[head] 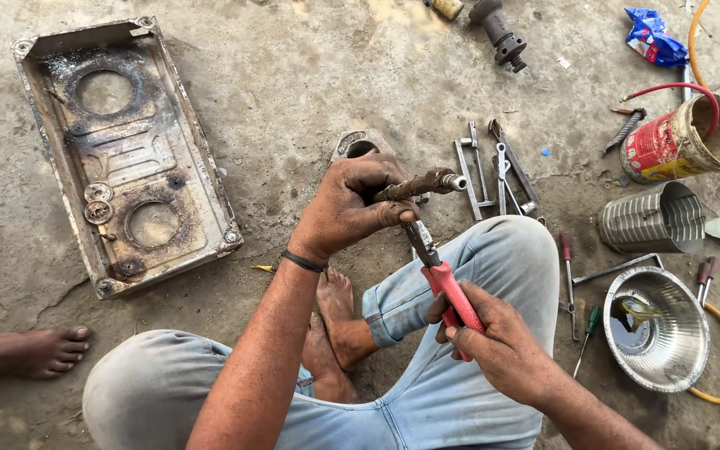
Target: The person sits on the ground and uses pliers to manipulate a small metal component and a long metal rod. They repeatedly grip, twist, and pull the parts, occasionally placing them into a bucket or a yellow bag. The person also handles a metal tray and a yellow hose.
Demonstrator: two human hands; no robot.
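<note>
While the left hand (pixel 347 208) grips a rusty valve pipe (pixel 421 184) in a closed fist above the knee, the right hand (pixel 493 337) wraps shut on red-handled pliers (pixel 443 279), tip touching the pipe's underside. Stripped stove body (pixel 127 154) lies toward the ground's top-left. Step looks like loosening a fitting; next move calls for firm squeeze, steady twist.

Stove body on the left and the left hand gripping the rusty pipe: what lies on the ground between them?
In the head view, only bare concrete floor separates the stove body from the left hand; the small metal ring piece sits just beyond the hand.
</note>
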